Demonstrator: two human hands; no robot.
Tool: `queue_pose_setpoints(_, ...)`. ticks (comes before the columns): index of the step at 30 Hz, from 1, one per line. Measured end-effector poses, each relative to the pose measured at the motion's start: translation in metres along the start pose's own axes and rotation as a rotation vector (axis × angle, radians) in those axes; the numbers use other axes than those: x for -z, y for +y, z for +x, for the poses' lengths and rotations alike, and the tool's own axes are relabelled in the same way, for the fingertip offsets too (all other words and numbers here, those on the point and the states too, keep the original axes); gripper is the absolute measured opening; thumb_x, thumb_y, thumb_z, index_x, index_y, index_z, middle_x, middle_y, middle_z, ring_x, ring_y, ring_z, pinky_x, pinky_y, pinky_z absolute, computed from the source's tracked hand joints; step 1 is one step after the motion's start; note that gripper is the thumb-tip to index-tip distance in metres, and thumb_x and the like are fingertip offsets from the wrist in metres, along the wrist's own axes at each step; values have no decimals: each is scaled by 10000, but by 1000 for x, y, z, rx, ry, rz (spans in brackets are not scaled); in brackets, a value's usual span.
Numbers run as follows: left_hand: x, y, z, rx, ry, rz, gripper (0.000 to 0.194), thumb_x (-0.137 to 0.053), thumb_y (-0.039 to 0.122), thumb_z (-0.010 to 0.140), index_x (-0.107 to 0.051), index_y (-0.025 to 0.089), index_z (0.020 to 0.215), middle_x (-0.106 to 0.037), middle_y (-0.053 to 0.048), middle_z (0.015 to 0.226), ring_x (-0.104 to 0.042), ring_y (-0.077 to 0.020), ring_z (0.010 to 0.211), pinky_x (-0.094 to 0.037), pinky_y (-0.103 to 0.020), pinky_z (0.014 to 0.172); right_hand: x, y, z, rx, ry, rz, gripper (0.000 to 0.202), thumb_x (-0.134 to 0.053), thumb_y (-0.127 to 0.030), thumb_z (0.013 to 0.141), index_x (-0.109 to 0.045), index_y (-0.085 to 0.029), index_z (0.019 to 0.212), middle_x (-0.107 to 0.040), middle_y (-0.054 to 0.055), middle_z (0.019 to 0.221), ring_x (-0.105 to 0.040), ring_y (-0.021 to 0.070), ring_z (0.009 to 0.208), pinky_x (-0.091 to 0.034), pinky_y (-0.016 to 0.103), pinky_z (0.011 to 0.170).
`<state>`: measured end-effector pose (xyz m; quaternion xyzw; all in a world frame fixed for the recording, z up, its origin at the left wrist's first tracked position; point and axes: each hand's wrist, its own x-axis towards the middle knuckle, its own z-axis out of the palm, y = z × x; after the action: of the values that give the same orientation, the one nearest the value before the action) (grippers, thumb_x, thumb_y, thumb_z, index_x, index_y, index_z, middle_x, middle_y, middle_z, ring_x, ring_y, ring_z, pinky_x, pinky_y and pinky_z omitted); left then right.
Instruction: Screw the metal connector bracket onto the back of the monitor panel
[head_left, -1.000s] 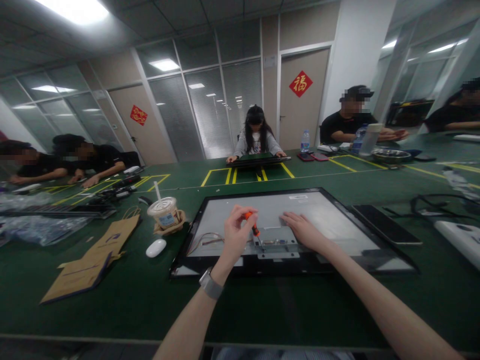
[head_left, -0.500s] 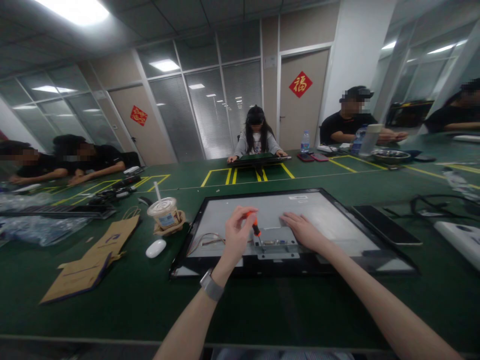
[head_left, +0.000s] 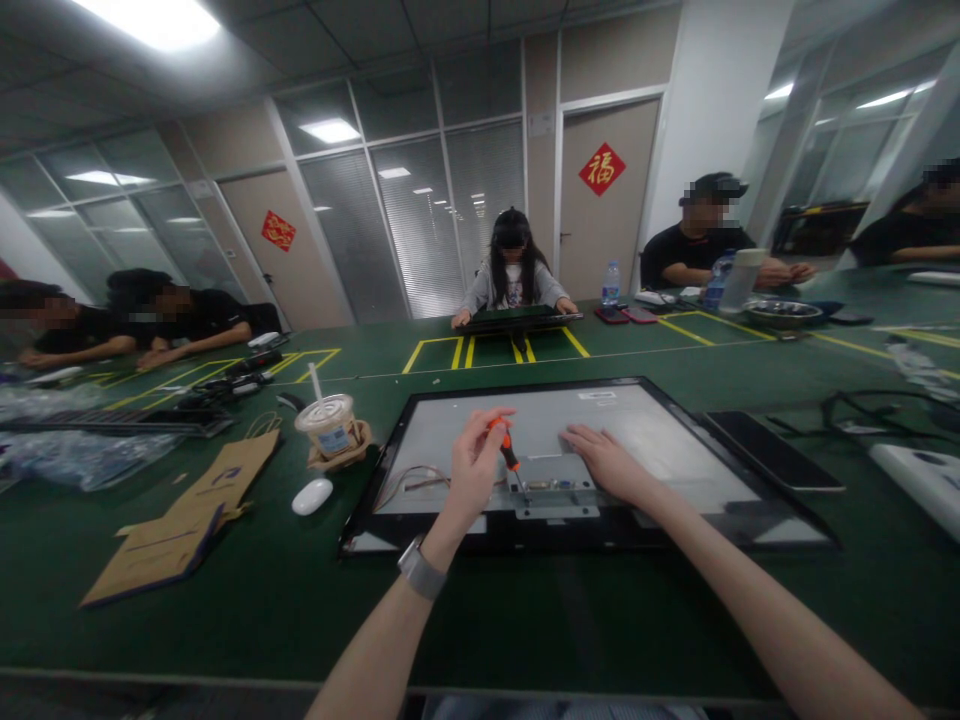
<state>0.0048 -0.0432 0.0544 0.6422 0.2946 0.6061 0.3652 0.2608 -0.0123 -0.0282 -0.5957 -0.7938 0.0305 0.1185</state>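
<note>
A flat display panel (head_left: 675, 450) with a black frame lies back side up on the green table (head_left: 247, 630). My left hand (head_left: 477, 452) grips an orange and black screwdriver (head_left: 510, 452) by its handle. The shaft slants down to the left part of a metal bracket (head_left: 559, 508) with connector ports, near the panel's front edge. My right hand (head_left: 611, 462) rests flat on the panel just right of the bracket, holding nothing. Thin wires (head_left: 412, 475) run over the panel left of my left hand.
A lidded cup (head_left: 328, 428) with a straw, a white mouse (head_left: 312, 496) and a paper bag (head_left: 217, 490) stand or lie left of the panel. A dark phone-like slab (head_left: 772, 450) is at its right. Several people sit around the table.
The fingers of my left hand have shifted slightly on the screwdriver handle, showing more of its orange top. My right hand stays in the same place.
</note>
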Motion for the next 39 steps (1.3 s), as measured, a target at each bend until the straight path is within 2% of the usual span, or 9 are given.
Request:
queue_pose_setpoints(4,1,-3,0,29,-15,-86,348,-597,475,951,-753,192,1079,-710,-68,901,-648,-189,858,-523,-310,815,-2,1,1,-3,4,-2,548,-274,-135,1007,-530,-166,1491,-467,170,1585,-440,291,1470,-321,555,1196)
queue_pose_setpoints(8,-1,-3,0,57,-35,-131,337,-646,471,923,-759,189,1071,-716,-81,959,-655,-196,908,-522,-315,837,-2,0,1,1,5,-18,565,-291,-95,981,-528,-150,1492,-468,179,1582,-443,297,1468,-324,552,1194)
queue_pose_setpoints(11,-2,0,-1,-2,-44,-74,310,-710,460,881,-781,194,1023,-660,-68,964,-624,-172,868,-513,-284,784,-1,0,0,3,-5,-24,571,-284,-87,981,-517,-146,1498,-461,178,1587,-437,294,1472,-322,553,1196)
queue_pose_setpoints(15,-1,2,0,-45,-42,-15,297,-680,450,908,-793,195,1009,-587,-35,843,-578,-148,761,-497,-264,703,-1,0,0,10,19,-12,561,-304,-94,980,-532,-159,1489,-477,182,1575,-449,303,1463,-334,570,1185)
queue_pose_setpoints(21,1,-7,0,37,-56,-123,373,-589,473,971,-742,178,1141,-694,-79,939,-648,-196,901,-521,-317,843,-2,1,0,1,14,-19,569,-280,-95,986,-532,-161,1492,-477,176,1575,-451,298,1463,-330,562,1190)
queue_pose_setpoints(24,0,-9,-1,68,-59,-175,384,-572,479,978,-735,169,1136,-707,-90,969,-660,-204,924,-518,-332,877,-4,3,1,1,32,-23,564,-299,-101,984,-546,-194,1482,-496,158,1566,-465,290,1453,-337,560,1186)
queue_pose_setpoints(27,-1,-6,-1,46,-49,-125,338,-630,474,942,-760,178,1044,-683,-80,973,-641,-181,881,-519,-299,823,-6,4,2,11,39,-30,559,-314,-108,983,-544,-207,1482,-501,146,1567,-469,282,1451,-347,544,1183)
queue_pose_setpoints(32,-3,2,-1,-23,-40,-31,305,-692,479,894,-777,187,923,-586,-32,857,-567,-129,705,-496,-250,659,-5,4,1,25,20,-39,583,-300,-70,963,-517,-150,1498,-475,180,1577,-450,294,1463,-345,552,1183)
queue_pose_setpoints(39,0,-7,0,77,-34,-129,376,-611,514,945,-745,186,1070,-689,-76,923,-655,-201,881,-533,-318,821,-4,3,1,4,33,2,535,-290,-139,1007,-549,-162,1475,-494,184,1561,-463,301,1454,-332,581,1185)
